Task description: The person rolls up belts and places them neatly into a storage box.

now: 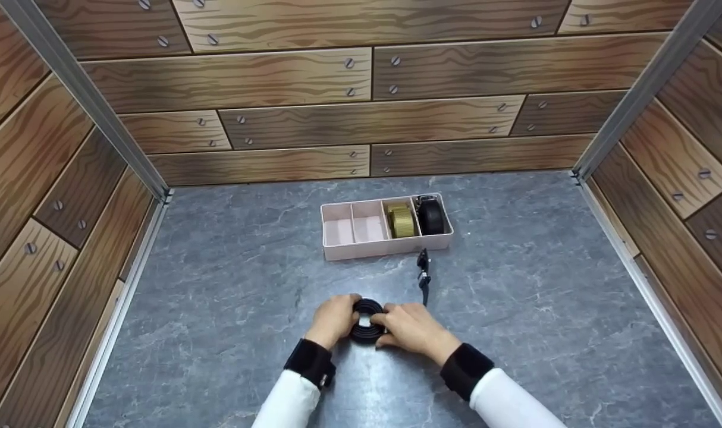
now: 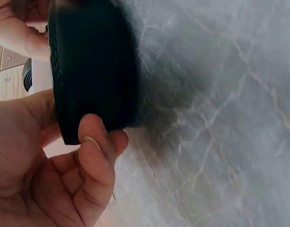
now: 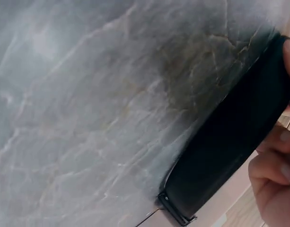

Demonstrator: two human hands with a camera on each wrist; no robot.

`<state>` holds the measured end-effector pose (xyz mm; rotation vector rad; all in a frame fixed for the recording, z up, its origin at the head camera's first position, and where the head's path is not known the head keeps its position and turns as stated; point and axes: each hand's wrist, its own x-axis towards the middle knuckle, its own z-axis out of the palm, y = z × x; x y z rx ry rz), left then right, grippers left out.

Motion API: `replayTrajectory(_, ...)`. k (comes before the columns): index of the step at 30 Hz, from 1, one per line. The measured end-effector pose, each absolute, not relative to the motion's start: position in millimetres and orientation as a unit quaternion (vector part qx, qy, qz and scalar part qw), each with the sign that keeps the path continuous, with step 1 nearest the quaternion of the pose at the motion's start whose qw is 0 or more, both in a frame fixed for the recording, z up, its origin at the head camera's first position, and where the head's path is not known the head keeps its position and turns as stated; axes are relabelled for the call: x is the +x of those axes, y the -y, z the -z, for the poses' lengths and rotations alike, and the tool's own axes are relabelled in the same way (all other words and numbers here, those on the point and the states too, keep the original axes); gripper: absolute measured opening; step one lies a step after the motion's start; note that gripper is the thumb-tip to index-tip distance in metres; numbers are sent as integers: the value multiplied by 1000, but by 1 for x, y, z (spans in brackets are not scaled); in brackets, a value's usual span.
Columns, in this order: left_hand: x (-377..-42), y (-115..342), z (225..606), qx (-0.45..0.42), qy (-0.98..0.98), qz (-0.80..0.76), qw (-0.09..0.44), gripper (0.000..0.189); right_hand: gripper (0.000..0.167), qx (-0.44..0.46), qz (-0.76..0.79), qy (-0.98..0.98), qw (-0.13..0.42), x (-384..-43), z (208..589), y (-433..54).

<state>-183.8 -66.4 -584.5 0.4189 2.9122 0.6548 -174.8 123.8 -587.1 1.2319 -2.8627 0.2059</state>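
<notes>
Between both hands is a black belt (image 1: 367,337) wound into a coil of several layers with an open centre. Its buckle end (image 1: 424,278) sticks out beyond the right hand, toward the box. My left hand (image 1: 332,319) grips the coil's left side; in the left wrist view its fingers (image 2: 95,156) curl against the strap's lower edge. On the other side my right hand (image 1: 417,330) pinches the coil, fingertips at the inner opening and thumb at the near side. The strap's broad outer face (image 3: 230,132) shows in the right wrist view, with a keeper loop (image 3: 175,208) near its end.
A pale pink divided box (image 1: 361,249) stands beyond the hands on the grey marbled table (image 1: 230,309). Its right compartments hold a gold coiled belt (image 1: 402,222) and a black coiled belt (image 1: 432,217). Wood-patterned walls (image 1: 289,128) enclose the back and sides.
</notes>
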Motion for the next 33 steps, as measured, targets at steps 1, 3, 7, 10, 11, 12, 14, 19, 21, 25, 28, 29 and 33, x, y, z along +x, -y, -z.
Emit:
replayTrajectory(1,-184,67,585,143,-965,-212,59,24,35,396,-66,916,12,-175,587,-123)
replayTrajectory(3,-183,68,587,141,-966,-213,46,20,35,397,-66,915,26,-174,588,-121)
replayTrajectory(7,-179,67,591,105,-963,-246,27,16,35,386,-73,917,66,-169,592,-117)
replayTrajectory(10,-176,65,590,80,-958,-276,28,16,35,375,-85,920,69,-168,594,-116)
replayTrajectory(11,-176,65,589,77,-957,-279,30,14,35,374,-92,921,62,-168,593,-116)
replayTrajectory(12,-176,64,587,76,-958,-276,29,11,33,375,-98,921,51,-169,592,-117)
replayTrajectory(14,-178,63,584,76,-958,-273,33,6,30,377,-108,920,23,-171,590,-119)
replayTrajectory(19,-183,63,581,81,-960,-264,54,4,35,369,-92,925,-18,-176,583,-124)
replayTrajectory(21,-185,63,582,87,-961,-258,54,10,38,362,-75,929,-10,-175,582,-123)
replayTrajectory(25,-181,62,585,79,-962,-259,33,18,39,351,-47,935,36,-172,585,-116)
replayTrajectory(28,-177,59,586,52,-960,-273,37,29,41,346,-28,935,69,-171,587,-113)
replayTrajectory(29,-177,58,587,43,-960,-275,40,31,42,347,-28,934,73,-171,587,-113)
replayTrajectory(33,-178,54,587,29,-963,-260,62,36,36,367,-56,928,37,-174,583,-118)
